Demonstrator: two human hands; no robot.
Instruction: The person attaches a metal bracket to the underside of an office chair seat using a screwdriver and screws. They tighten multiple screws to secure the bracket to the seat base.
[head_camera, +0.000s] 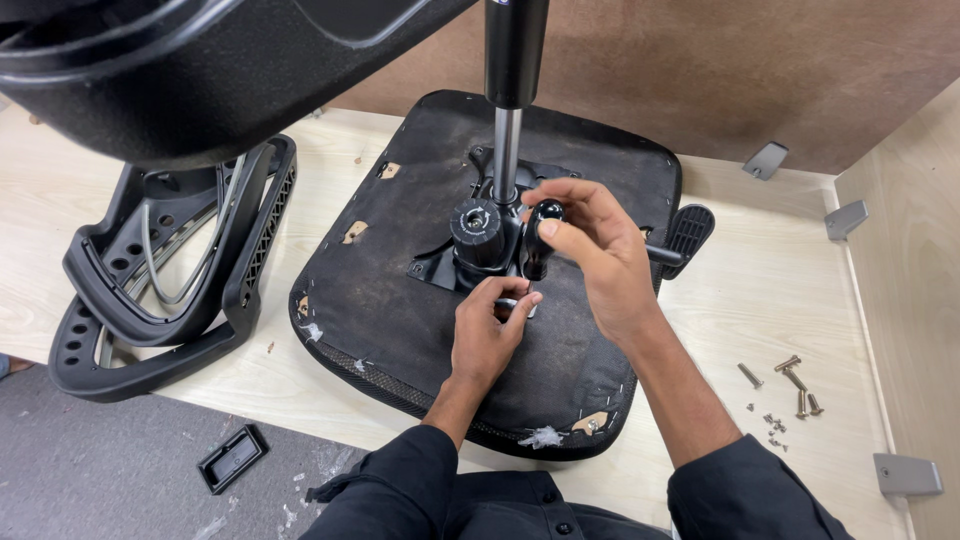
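An upside-down office chair seat (400, 300) with a black fabric underside lies on a light wooden table (760, 290). A black mechanism plate with a round knob (477, 222) and a gas-lift column (508, 130) rises from its centre. My right hand (590, 250) grips the black handle of a screwdriver (540, 232), held upright over the mechanism plate. My left hand (487, 335) pinches at the screwdriver tip, where a small metal part shows between the fingers. A black lever paddle (688, 232) sticks out on the seat's right side.
A black plastic chair backrest frame (150, 300) lies at the left. Another black chair part (200, 70) looms at the top left. Several loose bolts and small screws (790, 385) lie at the right. Grey metal brackets (905, 475) sit along the table's raised edge. A small black cover (232, 458) lies on grey floor.
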